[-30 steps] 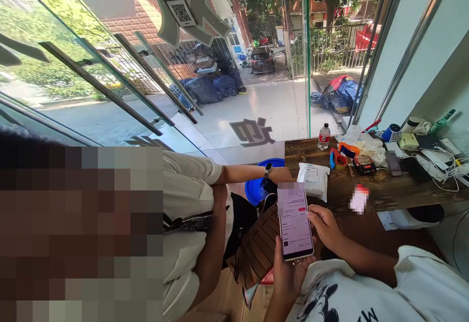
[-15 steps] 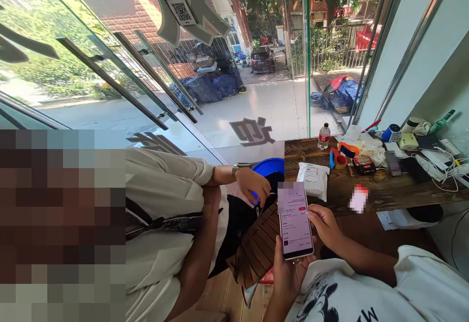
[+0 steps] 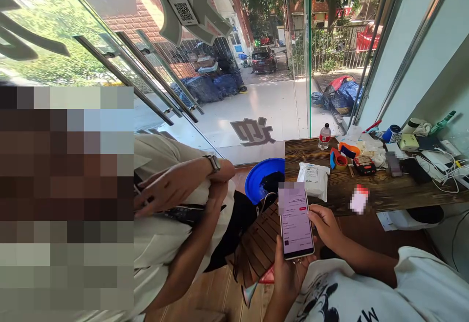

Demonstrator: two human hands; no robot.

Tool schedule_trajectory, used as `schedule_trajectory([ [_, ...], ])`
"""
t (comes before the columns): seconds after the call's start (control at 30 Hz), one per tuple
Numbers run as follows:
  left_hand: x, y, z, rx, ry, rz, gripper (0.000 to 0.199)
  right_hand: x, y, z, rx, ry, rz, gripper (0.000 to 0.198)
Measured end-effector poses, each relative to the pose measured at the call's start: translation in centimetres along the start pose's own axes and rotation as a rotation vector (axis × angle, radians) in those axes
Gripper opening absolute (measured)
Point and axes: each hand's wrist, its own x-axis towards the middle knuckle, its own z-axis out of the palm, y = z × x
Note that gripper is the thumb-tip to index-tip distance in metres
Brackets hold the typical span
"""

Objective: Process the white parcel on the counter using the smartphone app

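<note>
A smartphone [image 3: 296, 226] with a lit, mostly white page on its screen is held up in front of my body, partly blurred at its top left. My left hand [image 3: 289, 270] is closed round the lower end from below, with a ring-like loop showing by the fingers. At the phone's right edge, my right hand [image 3: 324, 222] grips with thumb and fingertips; some fingers are hidden behind it. Just beyond the phone, a white parcel [image 3: 314, 180] lies on the dark wooden table [image 3: 335, 192].
Another person [image 3: 176, 253] in a light shirt sits at my left, one hand raised. A blue basin [image 3: 252, 185] stands beyond a slatted brown stool [image 3: 252, 244]. The table holds a bottle [image 3: 324, 136], a tape dispenser [image 3: 340, 160] and cables. Glass doors stand ahead.
The other person's watch-wearing arm has swung back from near the basin toward their chest, uncovering more of the basin. My hands and the smartphone have barely moved.
</note>
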Motion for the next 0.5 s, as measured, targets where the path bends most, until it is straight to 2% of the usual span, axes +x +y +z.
schedule_trajectory([
  [0.37,-0.8,0.1,-0.8,-0.015,0.075,0.008,0.042,-0.9,-0.1,0.8,0.003,-0.001,0.005,0.036],
  [0.5,-0.7,0.3,-0.4,-0.037,0.054,-0.01,0.041,0.2,0.5,0.6,0.061,-0.017,0.041,0.039],
])
